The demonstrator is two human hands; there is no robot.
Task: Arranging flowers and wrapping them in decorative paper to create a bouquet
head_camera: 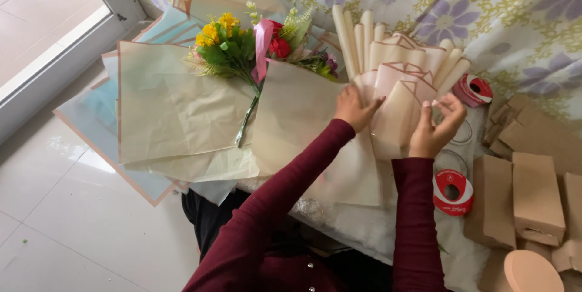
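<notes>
Centrally, pinching folded peach wrapping paper (397, 116) — matte, brown-edged — with right hand (435, 127), fingers curled on its right edge; left hand (354, 107) pressing flat, fingers spread. Crinkled kraft sheets (176, 110) and flower bunch (254, 49) left; red tape rolls (451, 192) and cardboard boxes (536, 198) right.

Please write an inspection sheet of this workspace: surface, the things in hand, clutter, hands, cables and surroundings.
Surface: low table under a pale cover, mostly hidden by beige sheets.
Things in hand: folded beige paper, brown-edged, on a stack of similar folded pieces.
Clutter: bouquet lying on the sheets; cream paper rolls; two red tape rolls; brown cartons at right.
Hands: left hand presses flat on the paper; right hand pinches its right edge.
Cables: nothing seen.
Surroundings: white tiled floor; glass door frame at left; flowered cloth behind.
</notes>
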